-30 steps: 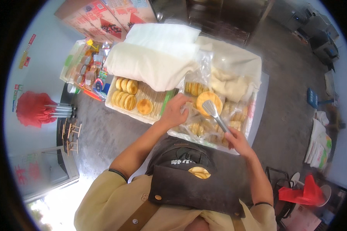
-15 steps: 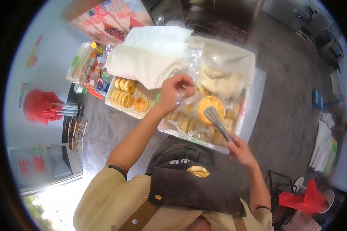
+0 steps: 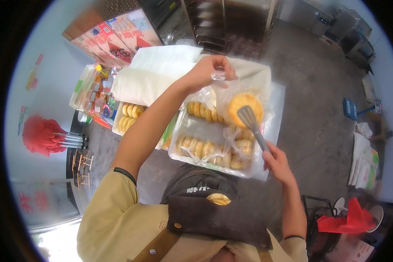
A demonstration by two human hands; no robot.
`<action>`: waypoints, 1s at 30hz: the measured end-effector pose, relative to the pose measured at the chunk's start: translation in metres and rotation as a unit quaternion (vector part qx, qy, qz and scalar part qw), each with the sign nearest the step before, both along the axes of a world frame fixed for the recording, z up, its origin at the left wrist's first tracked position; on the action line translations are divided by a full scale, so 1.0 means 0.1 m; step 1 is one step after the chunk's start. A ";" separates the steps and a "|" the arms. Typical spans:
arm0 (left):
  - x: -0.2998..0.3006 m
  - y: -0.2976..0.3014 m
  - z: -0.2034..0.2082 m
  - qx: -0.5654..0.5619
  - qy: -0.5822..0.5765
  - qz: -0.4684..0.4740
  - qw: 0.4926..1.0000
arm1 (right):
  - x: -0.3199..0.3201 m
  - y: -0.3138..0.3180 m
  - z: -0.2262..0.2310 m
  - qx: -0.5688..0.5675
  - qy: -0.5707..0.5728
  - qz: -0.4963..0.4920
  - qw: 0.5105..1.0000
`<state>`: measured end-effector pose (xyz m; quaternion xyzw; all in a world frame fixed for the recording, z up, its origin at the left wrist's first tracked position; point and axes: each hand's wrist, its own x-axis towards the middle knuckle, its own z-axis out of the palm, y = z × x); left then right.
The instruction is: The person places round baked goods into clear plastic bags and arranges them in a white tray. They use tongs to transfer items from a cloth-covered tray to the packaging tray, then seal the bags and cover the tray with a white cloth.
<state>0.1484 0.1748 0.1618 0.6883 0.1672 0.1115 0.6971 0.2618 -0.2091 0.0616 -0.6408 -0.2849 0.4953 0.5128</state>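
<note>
My left hand (image 3: 207, 72) is raised over the far part of the bread tray, fingers pinched on a clear plastic bag (image 3: 223, 98) that hangs down. Around the handle of metal tongs (image 3: 258, 136) my right hand (image 3: 277, 165) is closed. At the tongs' tips is a round golden flatbread (image 3: 244, 98), against the bag; whether it is inside the plastic I cannot tell. Below them, the white tray (image 3: 172, 153) holds rows of flatbreads (image 3: 201, 148), some in clear plastic. A cream cloth (image 3: 261, 75) covers its far end.
To the left, a second container of flatbreads (image 3: 129, 115) lies partly under a white cloth (image 3: 161, 65). Jars and packets (image 3: 101, 89) crowd beyond it. A dark rack (image 3: 229, 26) stands at the back, and a red folded umbrella (image 3: 43, 135) at far left.
My left hand has moved away from me with the bag, which now hangs lower and more spread. The flatbread and tongs have moved slightly right and farther off. The view has shifted.
</note>
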 end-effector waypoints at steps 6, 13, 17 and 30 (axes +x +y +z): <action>0.17 0.24 -0.19 0.066 -0.010 -0.080 0.995 | 0.33 0.60 0.09 -0.016 -0.212 0.017 0.977; 0.16 0.52 -0.35 0.192 0.005 -0.113 0.975 | 0.72 1.14 0.24 0.015 -0.582 0.125 0.804; 0.13 0.55 -0.40 0.235 -0.042 -0.094 0.966 | 0.84 1.23 0.33 0.015 -0.644 0.232 0.729; 0.09 0.24 -0.33 0.251 -0.106 -0.170 0.947 | 1.00 1.39 0.94 -0.033 -0.665 0.426 0.612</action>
